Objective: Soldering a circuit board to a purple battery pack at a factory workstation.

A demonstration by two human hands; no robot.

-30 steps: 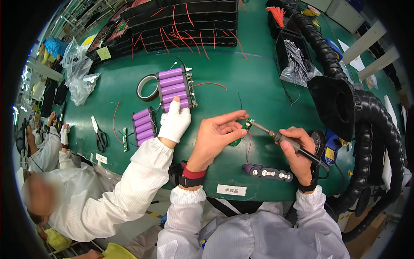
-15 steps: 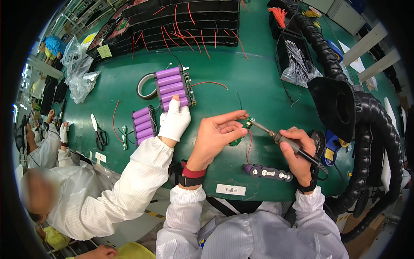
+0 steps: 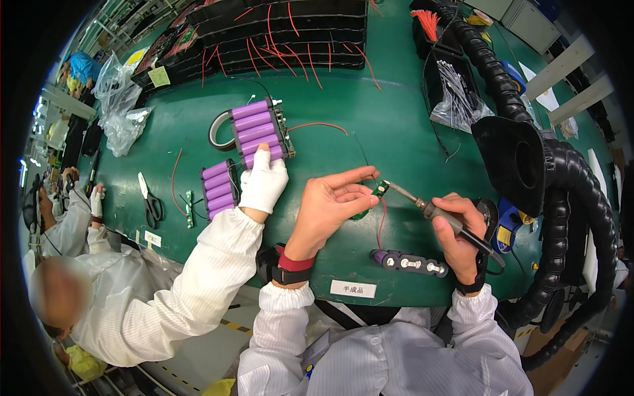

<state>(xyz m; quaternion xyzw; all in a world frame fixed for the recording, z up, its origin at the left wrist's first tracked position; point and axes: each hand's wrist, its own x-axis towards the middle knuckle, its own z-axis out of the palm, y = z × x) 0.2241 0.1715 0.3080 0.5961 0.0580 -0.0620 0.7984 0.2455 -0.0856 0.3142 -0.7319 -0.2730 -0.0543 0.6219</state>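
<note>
My left hand (image 3: 333, 206) pinches a small green circuit board (image 3: 381, 189) between thumb and fingers; part of the board is hidden behind them. A red wire (image 3: 384, 221) hangs down from it, and a thin dark wire rises behind. In my right hand (image 3: 459, 228) is a soldering iron (image 3: 432, 211), its tip at the board's upper end; whether it touches, I cannot tell. Below, on the green bench, lies a short battery pack (image 3: 411, 263) with a black holder and pale metal contacts facing up.
On my left, a co-worker's gloved hand (image 3: 264, 185) holds a purple battery pack (image 3: 254, 132) beside a tape roll (image 3: 221, 130). Another purple pack (image 3: 219, 188), a circuit board (image 3: 190, 210) and scissors (image 3: 153, 206) lie nearby. A black fume hose (image 3: 522, 158) stands at right; black trays (image 3: 310, 39) are behind.
The co-worker's hand and the purple pack have shifted slightly left, and the pack is tilted more. My right hand and the iron have moved very slightly right; my left hand stays put.
</note>
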